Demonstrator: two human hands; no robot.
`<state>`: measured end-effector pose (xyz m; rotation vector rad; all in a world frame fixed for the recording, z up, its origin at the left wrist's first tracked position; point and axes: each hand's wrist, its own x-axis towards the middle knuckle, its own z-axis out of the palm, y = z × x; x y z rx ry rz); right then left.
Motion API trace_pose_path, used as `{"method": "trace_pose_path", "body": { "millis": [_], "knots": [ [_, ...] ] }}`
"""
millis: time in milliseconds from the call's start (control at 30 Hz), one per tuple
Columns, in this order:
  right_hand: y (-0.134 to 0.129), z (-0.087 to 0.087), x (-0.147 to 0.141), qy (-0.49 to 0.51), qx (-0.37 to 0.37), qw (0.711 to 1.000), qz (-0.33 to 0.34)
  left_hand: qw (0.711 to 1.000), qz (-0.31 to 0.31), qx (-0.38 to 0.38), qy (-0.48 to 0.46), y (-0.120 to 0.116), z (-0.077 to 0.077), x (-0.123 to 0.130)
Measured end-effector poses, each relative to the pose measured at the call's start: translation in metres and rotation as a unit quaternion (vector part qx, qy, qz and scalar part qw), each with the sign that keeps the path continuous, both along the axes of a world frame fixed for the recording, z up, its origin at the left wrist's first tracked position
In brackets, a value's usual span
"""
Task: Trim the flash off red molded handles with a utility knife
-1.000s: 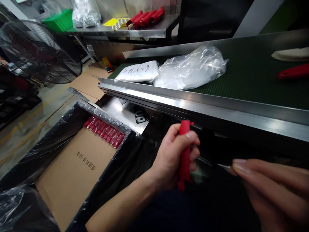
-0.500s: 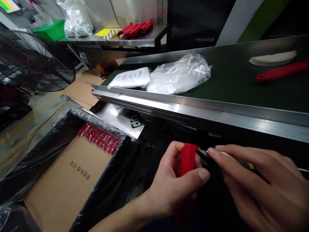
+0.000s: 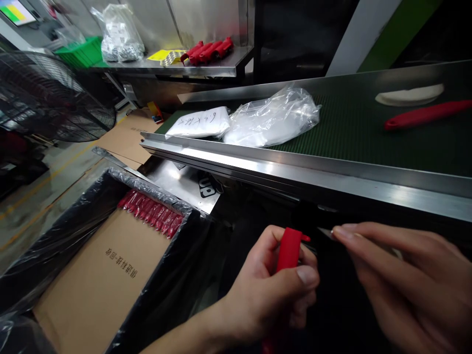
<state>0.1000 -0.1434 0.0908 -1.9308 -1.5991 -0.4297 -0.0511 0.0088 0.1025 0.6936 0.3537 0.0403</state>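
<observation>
Head view: the left hand grips a red part while, farther right, the right hand pinches a pointed tool.

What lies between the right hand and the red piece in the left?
In the head view, a blade, then a bare dark gap to the red piece.

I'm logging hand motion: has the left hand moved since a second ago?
Yes. Judged against the conveyor's metal rail, the left hand now sits lower in the view, farther from the rail.
</observation>
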Motion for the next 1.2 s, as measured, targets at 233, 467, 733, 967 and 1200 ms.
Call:
{"method": "trace_pose_path", "body": {
  "millis": [233,467,733,967,1200],
  "knots": [
    [0.004,0.006,-0.017,0.017,0.015,0.999,0.039,0.997,-0.023,-0.060,-0.039,-0.002,-0.002,0.002],
    [0.006,0.005,-0.023,0.039,0.023,0.998,0.035,0.988,-0.058,-0.122,-0.075,-0.003,-0.008,0.004],
    [0.004,-0.001,-0.014,0.065,0.046,0.996,-0.037,0.979,-0.044,-0.163,-0.114,-0.006,-0.010,0.000],
    [0.003,0.005,-0.018,0.032,0.009,0.998,0.049,0.963,-0.057,-0.239,-0.111,-0.003,-0.009,0.003],
    [0.004,0.004,-0.025,0.050,-0.013,0.999,-0.016,0.961,-0.136,-0.215,-0.107,0.000,-0.015,0.005]
  ]
}}
